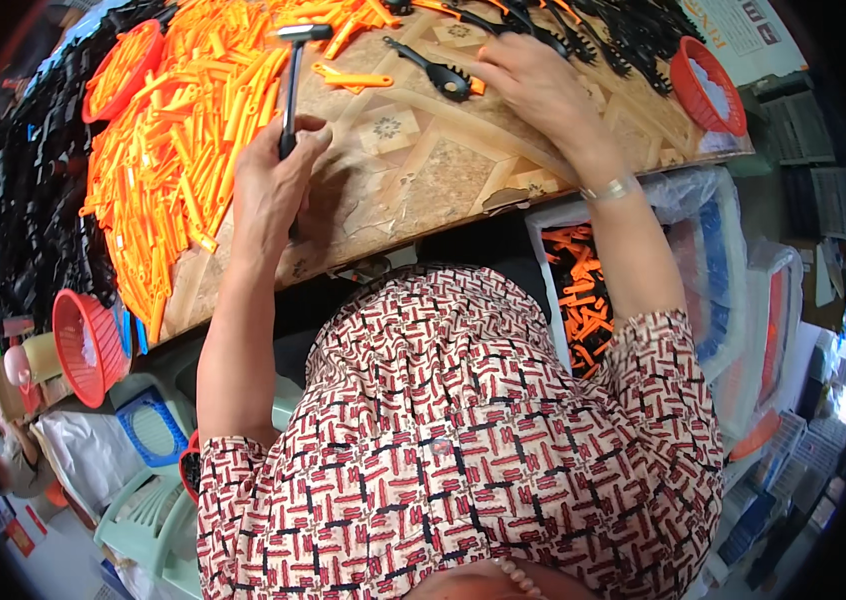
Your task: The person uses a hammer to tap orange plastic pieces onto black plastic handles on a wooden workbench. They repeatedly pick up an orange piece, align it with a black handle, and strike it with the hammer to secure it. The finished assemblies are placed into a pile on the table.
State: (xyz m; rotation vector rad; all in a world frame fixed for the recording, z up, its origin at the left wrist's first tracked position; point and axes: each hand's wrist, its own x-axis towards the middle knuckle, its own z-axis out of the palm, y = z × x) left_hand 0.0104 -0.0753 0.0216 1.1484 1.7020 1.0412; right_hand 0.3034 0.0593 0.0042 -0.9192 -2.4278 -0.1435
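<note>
My left hand [278, 185] is wrapped round the dark handle of a small hammer [305, 33], whose head points up and away from me. My right hand [528, 80] is over the far part of the table, its fingers curled; whatever they grip is hidden. Just left of those fingers lies a black slotted pasta server head [449, 82], with a bit of orange showing beside it. A loose orange plastic handle [358, 80] rests between my two hands. Beyond my right hand, several black serving utensils [583, 45], some with orange handles, lie in a row.
A big heap of orange handles [183, 150] covers the table's left side, beside a pile of black parts [33, 200]. Red plastic baskets stand at the right corner [708, 90] and lower left [91, 345]. Below the table's edge, a lined box [583, 290] holds orange and black pieces.
</note>
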